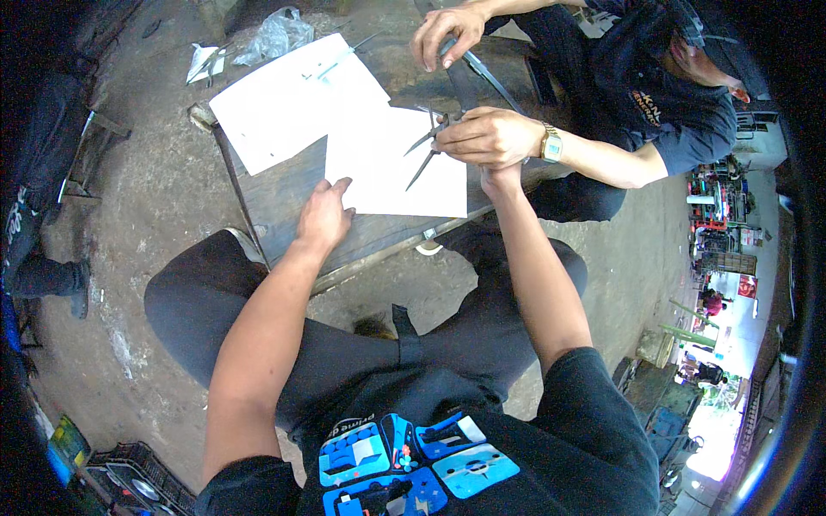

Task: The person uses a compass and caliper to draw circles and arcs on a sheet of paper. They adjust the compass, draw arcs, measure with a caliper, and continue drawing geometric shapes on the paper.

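Paper sheet point(383, 185) near table's point(275, 206) front edge; left hand point(325, 214) unclenched on sheet; right hand point(501, 178) mostly hidden, can't tell.

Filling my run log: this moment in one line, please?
left hand: at edge of white rectangular paper sheet; right hand: mostly hidden; co-worker's watch-wearing hand: at dark two-pointed metal tool

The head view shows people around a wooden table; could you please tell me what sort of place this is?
Probably a workshop: a worn wooden table on a stained, concrete-looking floor, a two-pronged metal tool held over white paper, and cluttered equipment at right.
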Motion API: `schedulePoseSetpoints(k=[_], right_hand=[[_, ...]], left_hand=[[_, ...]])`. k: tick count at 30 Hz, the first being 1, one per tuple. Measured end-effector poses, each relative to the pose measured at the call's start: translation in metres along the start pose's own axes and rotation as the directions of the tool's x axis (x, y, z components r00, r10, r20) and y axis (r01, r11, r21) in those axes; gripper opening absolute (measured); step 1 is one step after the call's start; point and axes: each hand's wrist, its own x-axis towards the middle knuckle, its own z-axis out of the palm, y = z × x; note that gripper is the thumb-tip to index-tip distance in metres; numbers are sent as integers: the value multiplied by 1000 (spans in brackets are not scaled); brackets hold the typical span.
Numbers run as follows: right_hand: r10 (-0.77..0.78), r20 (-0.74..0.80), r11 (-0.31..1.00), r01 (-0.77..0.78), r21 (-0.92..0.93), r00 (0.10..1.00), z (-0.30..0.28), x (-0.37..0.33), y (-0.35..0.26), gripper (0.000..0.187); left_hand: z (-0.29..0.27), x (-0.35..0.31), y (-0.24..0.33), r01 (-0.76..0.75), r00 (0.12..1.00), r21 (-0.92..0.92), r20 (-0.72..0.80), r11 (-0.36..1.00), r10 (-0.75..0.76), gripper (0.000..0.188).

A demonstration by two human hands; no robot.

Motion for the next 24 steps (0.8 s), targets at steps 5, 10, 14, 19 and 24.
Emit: schedulePoseSetpoints(k=[5,10,14,19,24], right_hand=[[260,615,959,-275,-72,745,29,22,-21,30],[246,308,861,-61,-506,919,69,19,-54,27],[111,90,879,-55,-473,990,88,18,-54,25],[8,195,970,39,-239,981,88,26,-49,18],[-40,103,939,72,-335,994,102,27,-48,21]], left_hand=[[-2,-2,3,21,999,41,24,999,-22,55],[-5,-5,6,-15,1000,68,11,998,14,51],[-21,-6,28,-88,988,-49,-130,995,81,46],[-65,8,92,-373,916,-273,-259,887,306,42],[-102,37,146,-644,748,-248,-399,723,530,32]])
